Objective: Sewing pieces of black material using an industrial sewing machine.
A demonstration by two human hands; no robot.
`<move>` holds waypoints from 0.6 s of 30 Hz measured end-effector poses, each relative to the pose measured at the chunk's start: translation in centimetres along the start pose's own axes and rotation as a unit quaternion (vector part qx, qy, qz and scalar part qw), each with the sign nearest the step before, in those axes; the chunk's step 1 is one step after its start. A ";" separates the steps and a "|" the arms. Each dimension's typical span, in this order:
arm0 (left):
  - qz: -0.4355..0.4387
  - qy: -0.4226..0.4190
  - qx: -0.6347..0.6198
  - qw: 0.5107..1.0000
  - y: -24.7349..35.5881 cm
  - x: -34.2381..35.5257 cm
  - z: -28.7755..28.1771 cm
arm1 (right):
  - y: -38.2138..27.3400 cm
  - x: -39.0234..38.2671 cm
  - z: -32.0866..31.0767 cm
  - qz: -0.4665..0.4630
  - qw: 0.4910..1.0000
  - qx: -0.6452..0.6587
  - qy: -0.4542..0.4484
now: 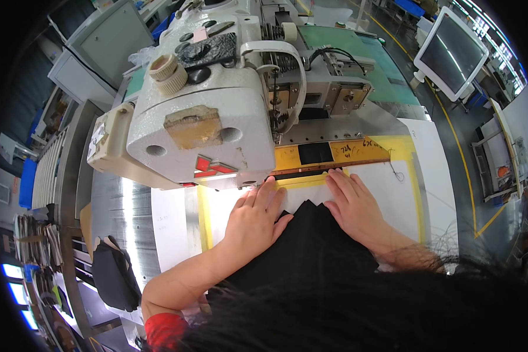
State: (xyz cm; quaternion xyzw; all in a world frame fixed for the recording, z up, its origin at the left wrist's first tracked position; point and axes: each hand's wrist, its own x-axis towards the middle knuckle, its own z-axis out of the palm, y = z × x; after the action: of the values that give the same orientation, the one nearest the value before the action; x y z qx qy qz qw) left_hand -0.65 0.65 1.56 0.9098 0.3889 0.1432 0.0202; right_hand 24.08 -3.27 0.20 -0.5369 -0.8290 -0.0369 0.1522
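Black fabric (311,234) lies in front of me, its peaked upper edge between my hands. My left hand (252,220) rests flat with fingers stretched out, fingertips close under the head of a white industrial sewing machine (199,129). Palm down on the other side, my right hand (353,205) has its fingers extended to a narrow black strip along a yellow-edged slot. Just beyond the fingertips runs a yellow template bar (352,154) with handwritten marks and a black patch (315,153) on it. Dark hair hides the lower part of the fabric.
White sheets with yellow tape (419,199) cover the worktable. At the left, a stack of black pieces (114,276) hangs at the metal table's edge. A screen (452,53) stands at the upper right, and a grey cabinet (108,41) behind the machine's left.
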 end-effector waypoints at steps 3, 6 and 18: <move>0.017 0.022 0.003 1.000 -0.3 0.0 -0.1 | -0.1 0.5 -1.5 -0.003 1.000 -0.004 0.011; 0.013 0.036 -0.005 0.999 -0.4 0.1 -0.4 | -0.6 0.2 -4.4 0.013 0.998 0.042 -0.034; 0.056 -0.030 -0.233 0.970 2.1 -0.1 -0.9 | -1.3 -1.2 -4.0 0.004 0.963 0.249 -0.104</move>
State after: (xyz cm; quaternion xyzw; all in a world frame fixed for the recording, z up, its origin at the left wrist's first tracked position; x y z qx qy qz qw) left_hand 0.58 -0.94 2.71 0.9043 0.2925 0.2035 0.2351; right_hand 24.26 -5.78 3.82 -0.4860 -0.8212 0.2272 0.1945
